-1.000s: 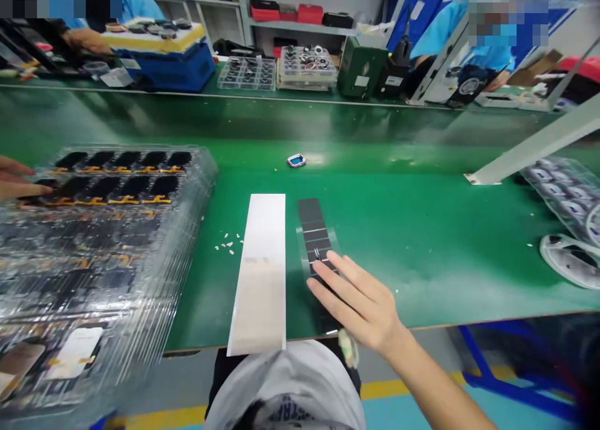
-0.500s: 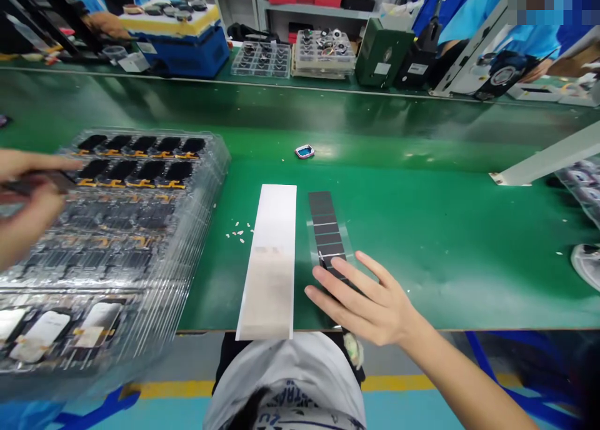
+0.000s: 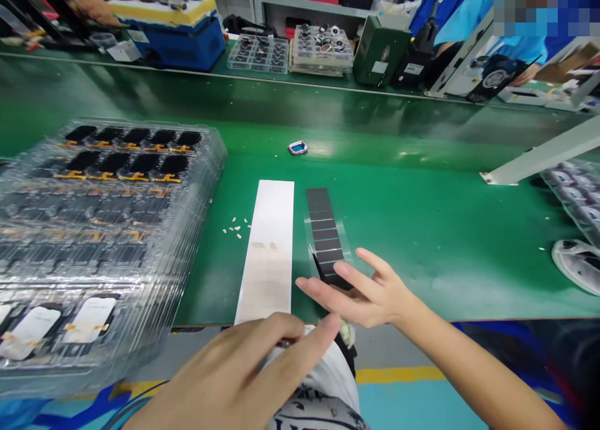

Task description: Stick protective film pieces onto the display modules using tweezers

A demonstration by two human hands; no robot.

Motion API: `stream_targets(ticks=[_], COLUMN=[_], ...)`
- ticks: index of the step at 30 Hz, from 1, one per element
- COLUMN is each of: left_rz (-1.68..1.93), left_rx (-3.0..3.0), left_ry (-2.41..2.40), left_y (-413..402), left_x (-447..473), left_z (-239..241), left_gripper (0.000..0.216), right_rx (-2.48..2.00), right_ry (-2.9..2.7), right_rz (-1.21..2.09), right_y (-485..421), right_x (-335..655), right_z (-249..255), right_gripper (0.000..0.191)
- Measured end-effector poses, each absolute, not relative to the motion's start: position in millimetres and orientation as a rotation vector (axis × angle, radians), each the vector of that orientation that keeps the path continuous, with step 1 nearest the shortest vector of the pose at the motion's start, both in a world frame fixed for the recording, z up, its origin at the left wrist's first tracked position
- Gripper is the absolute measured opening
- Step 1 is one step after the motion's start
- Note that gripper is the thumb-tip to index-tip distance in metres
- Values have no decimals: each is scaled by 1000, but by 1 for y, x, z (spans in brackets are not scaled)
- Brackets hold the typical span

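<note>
My right hand (image 3: 370, 295) lies with fingers spread on the near end of a strip of dark square pads (image 3: 322, 220) on the green belt (image 3: 422, 230). A dark pointed piece sticks up by its fingertips. A long white strip (image 3: 269, 242) runs beside the pads on the left. My left hand (image 3: 244, 374) is low in the foreground over my lap, just before the belt's edge. Its fingers are curled together, and what they hold is hidden. A stack of clear trays with black screens (image 3: 107, 217) stands at the left.
A small pink-and-blue part (image 3: 297, 147) lies farther out on the belt, white scraps (image 3: 234, 227) left of the white strip. A white beam (image 3: 539, 155), clear trays (image 3: 572, 192) and a white round part (image 3: 579, 264) are at the right. The far bench holds a blue box (image 3: 182, 39), trays and co-workers.
My left hand has come from the tray stack at the left down to the near centre, fingers now closed. My right hand stays on the dark strip, where a dark piece has lifted.
</note>
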State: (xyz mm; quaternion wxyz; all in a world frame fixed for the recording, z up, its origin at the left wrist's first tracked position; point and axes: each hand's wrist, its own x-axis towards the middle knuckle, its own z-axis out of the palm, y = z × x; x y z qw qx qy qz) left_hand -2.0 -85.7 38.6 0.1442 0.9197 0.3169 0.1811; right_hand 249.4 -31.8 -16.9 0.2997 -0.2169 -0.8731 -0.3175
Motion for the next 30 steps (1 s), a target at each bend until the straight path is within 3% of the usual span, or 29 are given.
stream_targets(ticks=[11, 20, 30], left_rz=[395, 330, 440], left_rx=[2607, 2594, 2466], left_ry=[865, 768, 907], left_y=[-74, -75, -76], left_x=[16, 24, 15], left_z=[29, 24, 20], left_gripper=[69, 80, 70], right_rx=[-568, -664, -616], right_ry=[-2322, -2434, -2394], right_rz=[-820, -834, -762], right_y=[-32, -36, -35], right_x=[249, 253, 255], right_z=[-11, -12, -15], right_gripper=[12, 29, 27])
